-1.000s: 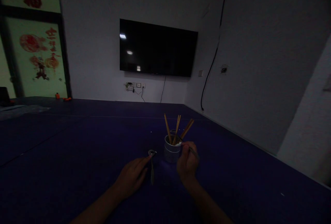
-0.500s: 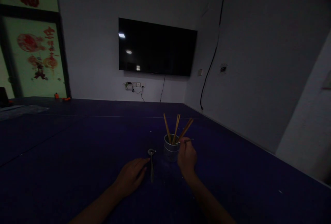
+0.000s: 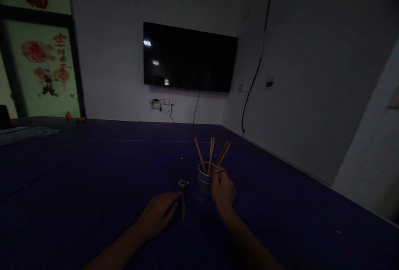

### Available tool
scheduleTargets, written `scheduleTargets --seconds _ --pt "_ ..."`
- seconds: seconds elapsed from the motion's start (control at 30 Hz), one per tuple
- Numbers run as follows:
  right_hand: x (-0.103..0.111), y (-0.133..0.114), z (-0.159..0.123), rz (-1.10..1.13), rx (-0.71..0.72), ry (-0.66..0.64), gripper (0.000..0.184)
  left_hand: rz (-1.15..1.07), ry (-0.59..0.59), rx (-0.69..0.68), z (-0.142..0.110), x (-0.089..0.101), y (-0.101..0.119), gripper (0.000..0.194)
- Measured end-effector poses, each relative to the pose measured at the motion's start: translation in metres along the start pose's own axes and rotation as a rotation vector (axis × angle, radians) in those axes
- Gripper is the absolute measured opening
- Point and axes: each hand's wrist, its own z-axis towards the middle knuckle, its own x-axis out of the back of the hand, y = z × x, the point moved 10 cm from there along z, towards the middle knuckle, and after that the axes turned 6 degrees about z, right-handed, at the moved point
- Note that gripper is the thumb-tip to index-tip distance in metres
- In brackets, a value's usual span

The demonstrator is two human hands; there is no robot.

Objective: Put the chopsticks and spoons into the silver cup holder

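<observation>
A grey metal cup (image 3: 204, 184) stands upright on the dark blue surface with several wooden chopsticks (image 3: 211, 155) fanned out of it. At its right rim is my right hand (image 3: 223, 193), closed in a pinch on a thin metal utensil (image 3: 222, 170). Only a short length of that utensil shows past the fingers, so its kind is unclear. To the left of the cup lies a metal spoon (image 3: 183, 205), its round bowl pointing away from me. My left hand (image 3: 157, 214) rests open beside the spoon, fingertips close to its neck; whether they touch is hard to tell.
The blue surface (image 3: 109, 170) reaches back to the wall, where a television (image 3: 188, 58) hangs above sockets and cords. A black cable (image 3: 257, 70) runs down the right wall. Small orange objects (image 3: 80, 119) and a clear plastic sheet (image 3: 28, 133) lie at the far left.
My right hand has shifted slightly left with the thin metal utensil, nearer the cup. The chopsticks lean a little further left. The spoon and my left hand have barely moved.
</observation>
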Motion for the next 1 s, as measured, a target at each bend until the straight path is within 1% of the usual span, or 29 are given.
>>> scheduleTargets --seconds 0.07,0.17,0.33,0.4,0.43,0.5,0.53,0.57,0.6,0.63,0.67,0.7,0.73,0.8,0.83,0.9,1.0 --pt "0.004 0.001 -0.001 0.052 -0.008 0.043 0.042 -0.003 -0.012 0.003 0.0 -0.001 0.0 0.033" --pt "0.014 -0.001 -0.003 0.11 -0.004 0.142 0.048 -0.013 -0.024 0.007 -0.001 -0.002 -0.001 0.033" --pt "0.037 -0.014 -0.01 0.262 0.095 0.35 0.06 -0.003 -0.041 0.011 -0.001 -0.005 -0.002 0.032" --pt "0.045 -0.02 -0.016 0.297 0.17 0.415 0.061 -0.002 -0.032 0.014 0.0 -0.004 -0.002 0.032" --pt "0.048 -0.026 -0.02 0.301 0.238 0.439 0.06 -0.005 -0.03 0.012 0.0 -0.004 -0.001 0.032" --pt "0.049 -0.045 -0.034 0.269 0.443 0.445 0.053 -0.014 -0.036 0.003 0.001 -0.004 0.001 0.032" --pt "0.045 -0.058 -0.044 0.227 0.577 0.418 0.046 -0.019 -0.042 -0.003 0.001 -0.004 0.002 0.032" --pt "0.034 -0.071 -0.054 0.163 0.699 0.348 0.036 -0.023 -0.046 -0.006 0.002 -0.005 0.003 0.031" --pt "0.018 -0.083 -0.064 0.089 0.802 0.23 0.027 -0.024 -0.05 -0.005 0.002 -0.005 0.003 0.031" --pt "0.0 -0.09 -0.072 0.014 0.859 0.095 0.026 -0.02 -0.053 0.001 0.002 -0.006 0.002 0.029" --pt "-0.021 -0.095 -0.079 -0.064 0.887 -0.06 0.029 -0.013 -0.059 0.012 0.002 -0.006 0.001 0.027" --pt "-0.04 -0.093 -0.081 -0.147 0.843 -0.196 0.03 -0.004 -0.065 0.023 0.002 -0.007 -0.001 0.025" --pt "-0.056 -0.088 -0.082 -0.224 0.769 -0.312 0.029 0.004 -0.069 0.033 0.002 -0.008 -0.002 0.024" --pt "-0.076 -0.073 -0.082 -0.356 0.605 -0.462 0.029 0.014 -0.072 0.047 0.002 -0.008 -0.005 0.024" --pt "-0.083 -0.066 -0.083 -0.41 0.54 -0.51 0.029 0.016 -0.069 0.051 0.003 -0.008 -0.006 0.025" --pt "-0.09 -0.055 -0.084 -0.492 0.458 -0.572 0.028 0.018 -0.062 0.056 0.003 -0.006 -0.006 0.026" --pt "-0.096 -0.048 -0.089 -0.554 0.418 -0.631 0.029 0.027 -0.061 0.061 0.003 -0.005 -0.006 0.028"
